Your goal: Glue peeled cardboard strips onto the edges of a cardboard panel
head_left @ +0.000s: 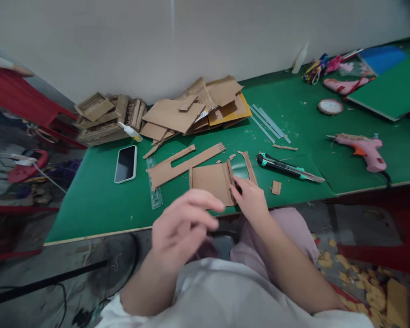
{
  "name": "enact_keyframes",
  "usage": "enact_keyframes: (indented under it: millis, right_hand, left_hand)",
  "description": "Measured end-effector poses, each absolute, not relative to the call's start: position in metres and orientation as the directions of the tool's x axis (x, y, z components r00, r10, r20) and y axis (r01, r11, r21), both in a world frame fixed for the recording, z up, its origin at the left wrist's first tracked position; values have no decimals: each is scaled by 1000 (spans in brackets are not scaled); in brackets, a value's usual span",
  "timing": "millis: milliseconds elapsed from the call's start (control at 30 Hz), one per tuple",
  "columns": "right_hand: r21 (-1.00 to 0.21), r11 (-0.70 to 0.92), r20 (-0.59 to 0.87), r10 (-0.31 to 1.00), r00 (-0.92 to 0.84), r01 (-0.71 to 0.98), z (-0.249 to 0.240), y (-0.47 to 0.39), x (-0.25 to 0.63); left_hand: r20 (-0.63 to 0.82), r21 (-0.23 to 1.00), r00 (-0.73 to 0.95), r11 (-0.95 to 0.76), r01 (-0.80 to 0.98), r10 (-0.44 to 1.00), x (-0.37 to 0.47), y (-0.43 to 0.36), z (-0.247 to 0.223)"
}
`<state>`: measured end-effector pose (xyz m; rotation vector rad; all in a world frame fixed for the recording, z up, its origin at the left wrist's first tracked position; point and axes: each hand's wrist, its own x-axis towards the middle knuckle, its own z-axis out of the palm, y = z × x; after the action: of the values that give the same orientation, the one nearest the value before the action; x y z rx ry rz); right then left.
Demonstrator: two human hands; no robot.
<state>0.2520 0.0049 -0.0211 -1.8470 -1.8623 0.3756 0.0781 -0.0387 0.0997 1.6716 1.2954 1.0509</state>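
A cardboard piece with raised strips along its left and right sides lies near the front edge of the green table. My right hand is at its right side, fingers closed around the raised strip there. Nearer the camera, my left hand hovers in front of the piece's lower left, slightly blurred, fingers apart and holding nothing. To the left lies a notched cardboard strip over a clear ruler. A black and teal utility knife rests to the right of my right hand, beyond a small cardboard scrap.
Stacked cardboard stands along the wall, with a phone and glue bottle at left. A pink glue gun, tape roll and glue sticks lie right. Part of a person shows far left.
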Motion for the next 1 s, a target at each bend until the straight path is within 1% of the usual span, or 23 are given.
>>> enact_keyframes:
  millis: [33, 67, 100, 133, 200, 233, 300, 433, 800, 1000]
  right_hand:
    - [-523, 59, 150, 988, 23, 850, -21, 5, 251]
    - [-532, 74, 161, 987, 16, 844, -22, 5, 250]
    - [-541, 89, 173, 985, 7, 836, -23, 5, 249]
    - [-550, 105, 184, 983, -2, 829, -23, 4, 249]
    - [-565, 131, 195, 981, -23, 815, -25, 4, 247]
    - [-570, 141, 194, 980, -34, 810, -25, 4, 247]
    - [-576, 145, 192, 981, -39, 804, -26, 4, 246]
    - [-589, 148, 204, 978, -31, 795, -28, 5, 246]
    - [-629, 158, 197, 980, -41, 761, -27, 4, 247]
    - [-659, 134, 189, 982, -10, 740, -26, 6, 249]
  left_hand:
    - [235, 877, 129, -268, 399, 963, 77, -27, 85]
    - [261, 835, 76, -264, 483, 962, 74, -18, 68]
    - [266, 797, 9, -225, 560, 964, 69, -10, 52]
    - [252, 785, -71, -161, 598, 965, 63, -4, 35]
    - [120, 804, -146, -9, 595, 982, 51, 3, 8]
    - [39, 822, -167, 63, 566, 985, 46, 4, -3]
    - [-38, 851, -183, 128, 509, 982, 40, 4, -14]
    - [-57, 866, -168, 133, 483, 984, 42, 2, -15]
    - [-23, 837, -162, 107, 536, 987, 47, 3, -12]
    - [-6, 821, -150, 91, 564, 989, 46, 6, -12]
